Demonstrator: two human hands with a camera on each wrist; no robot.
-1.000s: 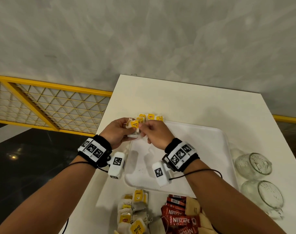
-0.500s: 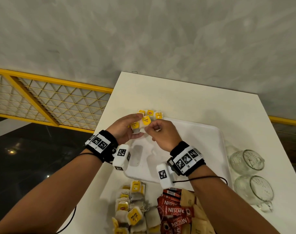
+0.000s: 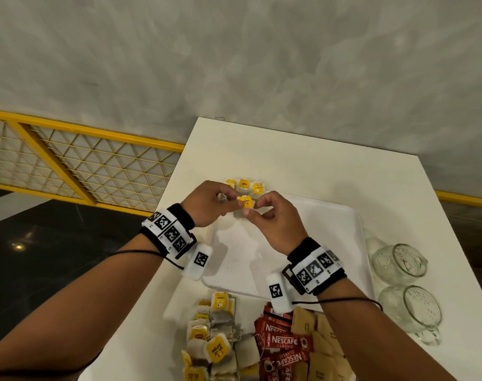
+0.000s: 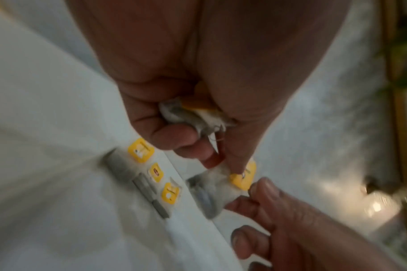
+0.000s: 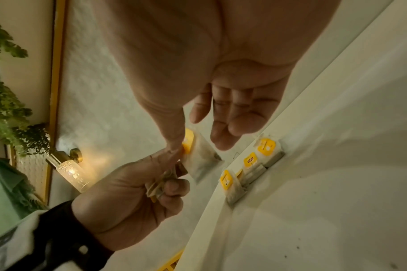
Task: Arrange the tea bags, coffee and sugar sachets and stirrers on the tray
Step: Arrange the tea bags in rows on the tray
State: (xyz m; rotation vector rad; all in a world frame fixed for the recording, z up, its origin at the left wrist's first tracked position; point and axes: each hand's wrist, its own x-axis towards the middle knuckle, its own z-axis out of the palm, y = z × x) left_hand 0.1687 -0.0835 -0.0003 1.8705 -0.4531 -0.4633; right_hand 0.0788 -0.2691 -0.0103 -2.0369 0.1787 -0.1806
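Both hands meet over the far-left corner of the white tray [image 3: 330, 243]. Between them is a tea bag [image 3: 245, 202] with a yellow tag. My right hand [image 3: 275, 221] pinches it with thumb and forefinger, and my left hand [image 3: 206, 207] pinches its other side. In the left wrist view, the left hand [image 4: 198, 91] also grips a bunch of tea bags [image 4: 193, 117] in its curled fingers. Three tea bags [image 3: 244, 184] stand in a row against the tray's far rim, just beyond the hands. The rest of the tray is bare.
Near the table's front edge lie a heap of tea bags [image 3: 215, 339], red Nescafe sachets [image 3: 283, 342] and brown sugar sachets [image 3: 322, 339]. Two glass mugs [image 3: 396, 264] lie on their sides right of the tray. A yellow railing [image 3: 83, 160] runs left of the table [image 3: 289, 160].
The pinched tea bag has shifted right, from the left hand's fingers toward the right hand, and sits closer to the row at the rim. Both hands stay together.
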